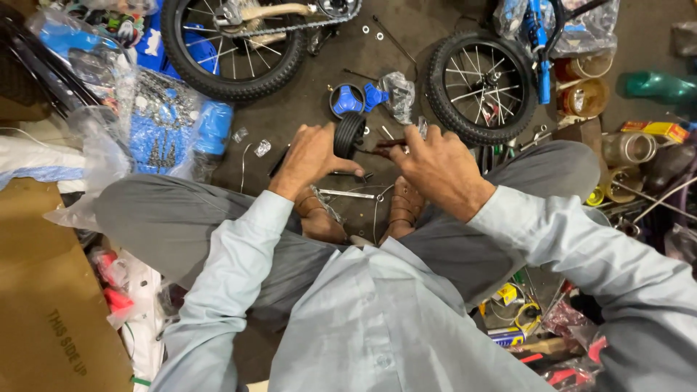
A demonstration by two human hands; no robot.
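Cluttered dark workshop floor [406,54], person seated cross-legged. Left hand [311,156] was closed around a small black training wheel [349,133], held upright at 12 o'clock from the lap. Right hand [435,168] was curled over a dark-handled tool [385,147] just beside the wheel, at its 3 o'clock; tip hidden. Small bicycle wheel [481,87] lay at 1 o'clock, larger bicycle wheel [234,43] at 11. Risk, as judged: loose washers [372,33] on the floor could scatter if the tool slipped off the hub.

small wheel [349,133] between hands, 2 bicycle wheels [234,45] beyond
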